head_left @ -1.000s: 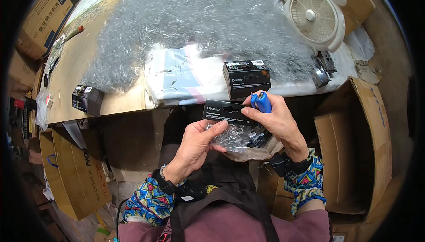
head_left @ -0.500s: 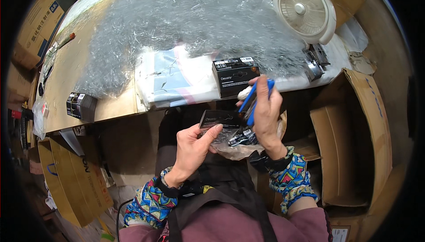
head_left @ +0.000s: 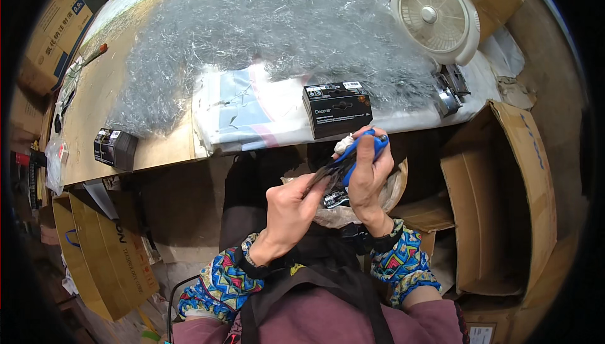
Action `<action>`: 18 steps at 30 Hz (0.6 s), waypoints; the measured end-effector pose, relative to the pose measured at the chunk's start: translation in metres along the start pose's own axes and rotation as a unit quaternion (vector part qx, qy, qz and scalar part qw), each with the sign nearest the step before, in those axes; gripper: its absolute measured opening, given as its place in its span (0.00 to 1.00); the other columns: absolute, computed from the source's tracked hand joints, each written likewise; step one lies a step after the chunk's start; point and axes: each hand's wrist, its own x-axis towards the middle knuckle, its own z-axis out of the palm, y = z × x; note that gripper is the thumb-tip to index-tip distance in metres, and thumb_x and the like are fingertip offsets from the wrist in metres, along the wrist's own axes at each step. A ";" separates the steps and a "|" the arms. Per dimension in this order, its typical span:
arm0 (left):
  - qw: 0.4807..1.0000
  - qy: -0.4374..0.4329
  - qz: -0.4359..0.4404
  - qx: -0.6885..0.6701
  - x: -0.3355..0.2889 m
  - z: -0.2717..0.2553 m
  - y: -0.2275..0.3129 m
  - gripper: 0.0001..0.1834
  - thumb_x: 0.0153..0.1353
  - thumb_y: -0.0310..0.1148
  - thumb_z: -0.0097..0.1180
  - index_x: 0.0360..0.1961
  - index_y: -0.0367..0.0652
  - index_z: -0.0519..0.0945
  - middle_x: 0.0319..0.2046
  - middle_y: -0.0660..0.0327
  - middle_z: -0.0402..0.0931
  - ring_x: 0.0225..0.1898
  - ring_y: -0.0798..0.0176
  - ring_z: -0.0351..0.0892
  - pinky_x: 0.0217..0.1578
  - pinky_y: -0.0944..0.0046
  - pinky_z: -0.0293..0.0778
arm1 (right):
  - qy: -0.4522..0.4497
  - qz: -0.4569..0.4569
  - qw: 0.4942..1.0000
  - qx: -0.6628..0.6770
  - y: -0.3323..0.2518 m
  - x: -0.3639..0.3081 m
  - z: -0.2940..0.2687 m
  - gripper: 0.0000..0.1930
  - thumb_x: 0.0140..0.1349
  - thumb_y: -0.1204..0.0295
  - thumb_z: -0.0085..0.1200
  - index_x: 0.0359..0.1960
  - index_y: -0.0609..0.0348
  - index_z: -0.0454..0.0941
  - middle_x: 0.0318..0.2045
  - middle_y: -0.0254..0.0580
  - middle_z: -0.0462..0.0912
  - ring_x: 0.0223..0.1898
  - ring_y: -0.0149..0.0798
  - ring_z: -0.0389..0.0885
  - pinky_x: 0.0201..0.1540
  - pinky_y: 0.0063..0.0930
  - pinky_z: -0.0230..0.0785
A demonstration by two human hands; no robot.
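Observation:
My left hand pinches a dark flat card pack, tilted and seen nearly edge-on. My right hand is wrapped round a blue hand tool, perhaps a stapler, whose lower end meets the pack's far edge. A small white wad shows beside the tool; whether it is on a finger or on the tool I cannot tell. Below both hands, an open plastic bag rests at my lap, holding dark packets with white labels. Just beyond my right hand stands a stack of black cards on the table edge.
A large heap of shiny clear strands covers much of the table. A white fan stands at the back right. Another black stack sits at the left edge. Open cardboard boxes flank me, right and left.
My hands have come together, the left moving right and the right slightly left and down. The card pack has turned from facing me to nearly edge-on, meeting the blue tool.

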 end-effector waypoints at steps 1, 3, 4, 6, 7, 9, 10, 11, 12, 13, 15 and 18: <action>0.998 0.007 0.055 0.043 0.001 0.003 -0.001 0.08 0.57 0.24 0.57 0.38 0.37 0.83 0.22 0.59 0.79 0.21 0.73 0.75 0.21 0.71 0.71 | 0.022 -0.009 0.996 0.081 -0.004 -0.003 0.003 0.16 0.65 0.59 0.52 0.34 0.61 0.71 0.20 0.29 0.71 0.21 0.23 0.72 0.22 0.19 0.66; 0.982 0.000 0.141 0.125 0.003 0.007 -0.004 0.08 0.53 0.23 0.58 0.36 0.36 0.81 0.22 0.49 0.77 0.21 0.61 0.80 0.23 0.66 0.72 | -0.002 0.008 0.998 0.068 -0.009 -0.008 -0.001 0.16 0.65 0.59 0.52 0.34 0.61 0.71 0.20 0.30 0.71 0.20 0.24 0.71 0.21 0.19 0.66; 0.973 -0.027 0.145 0.175 -0.003 0.009 -0.001 0.09 0.52 0.24 0.59 0.36 0.37 0.81 0.24 0.50 0.78 0.24 0.58 0.81 0.25 0.66 0.73 | -0.024 0.025 0.998 0.053 -0.010 -0.008 -0.005 0.16 0.65 0.58 0.52 0.34 0.61 0.71 0.20 0.31 0.71 0.20 0.24 0.71 0.19 0.19 0.66; 0.965 -0.142 0.126 0.182 0.005 0.001 0.005 0.09 0.52 0.25 0.60 0.36 0.37 0.82 0.25 0.51 0.79 0.26 0.61 0.82 0.27 0.66 0.74 | -0.027 0.066 0.996 0.056 -0.012 -0.001 -0.014 0.14 0.65 0.61 0.53 0.32 0.60 0.70 0.20 0.30 0.71 0.18 0.22 0.70 0.18 0.18 0.64; 0.971 -0.177 0.090 0.134 0.016 -0.010 0.014 0.08 0.53 0.26 0.60 0.35 0.37 0.82 0.25 0.52 0.80 0.27 0.64 0.81 0.28 0.66 0.74 | -0.048 0.069 0.996 0.037 -0.013 0.003 -0.017 0.13 0.63 0.63 0.55 0.32 0.60 0.70 0.19 0.29 0.71 0.18 0.22 0.70 0.19 0.18 0.64; 0.985 -0.167 0.001 0.039 0.054 -0.038 0.017 0.08 0.56 0.30 0.59 0.33 0.34 0.82 0.27 0.58 0.81 0.30 0.72 0.78 0.31 0.68 0.73 | -0.106 0.033 0.992 -0.056 -0.019 0.014 -0.025 0.12 0.60 0.67 0.60 0.31 0.61 0.71 0.20 0.29 0.73 0.20 0.21 0.71 0.23 0.17 0.65; 0.984 -0.057 -0.050 0.159 0.080 -0.048 0.020 0.11 0.58 0.32 0.58 0.34 0.33 0.82 0.27 0.60 0.81 0.30 0.72 0.76 0.33 0.69 0.73 | -0.135 -0.009 0.982 -0.135 -0.024 0.022 -0.035 0.12 0.58 0.69 0.62 0.31 0.61 0.71 0.21 0.29 0.74 0.21 0.21 0.71 0.26 0.16 0.65; 0.990 0.029 -0.032 0.137 0.110 -0.058 0.003 0.13 0.58 0.33 0.58 0.39 0.32 0.80 0.28 0.59 0.80 0.31 0.70 0.76 0.34 0.68 0.73 | -0.183 -0.035 0.968 -0.167 -0.026 0.032 -0.044 0.11 0.56 0.70 0.64 0.33 0.62 0.74 0.24 0.32 0.78 0.23 0.22 0.71 0.28 0.18 0.66; 0.977 0.103 0.024 0.187 0.139 -0.072 -0.016 0.18 0.58 0.33 0.59 0.45 0.30 0.77 0.31 0.56 0.80 0.35 0.68 0.77 0.36 0.67 0.73 | -0.219 -0.068 0.944 -0.236 -0.034 0.040 -0.043 0.13 0.53 0.72 0.64 0.37 0.62 0.76 0.29 0.38 0.81 0.26 0.31 0.75 0.32 0.25 0.70; 0.979 0.147 0.055 0.132 0.164 -0.078 -0.029 0.21 0.57 0.33 0.59 0.47 0.27 0.75 0.36 0.52 0.79 0.40 0.64 0.76 0.40 0.67 0.72 | -0.237 -0.199 0.897 -0.315 -0.043 0.055 -0.041 0.14 0.52 0.73 0.64 0.40 0.62 0.77 0.32 0.41 0.81 0.30 0.36 0.76 0.35 0.28 0.71; 0.991 0.105 -0.038 0.070 0.197 -0.071 -0.028 0.21 0.57 0.33 0.60 0.48 0.28 0.75 0.37 0.54 0.79 0.41 0.64 0.76 0.42 0.69 0.71 | -0.256 -0.280 0.825 -0.420 -0.047 0.076 -0.043 0.18 0.49 0.75 0.63 0.44 0.60 0.77 0.37 0.46 0.81 0.40 0.48 0.75 0.41 0.36 0.70; 0.996 0.069 -0.043 0.031 0.207 -0.075 -0.030 0.17 0.58 0.31 0.59 0.46 0.32 0.76 0.38 0.58 0.79 0.40 0.68 0.75 0.41 0.70 0.70 | -0.309 -0.256 0.794 -0.457 -0.046 0.098 -0.047 0.17 0.50 0.75 0.61 0.43 0.59 0.77 0.34 0.44 0.81 0.39 0.46 0.75 0.40 0.37 0.70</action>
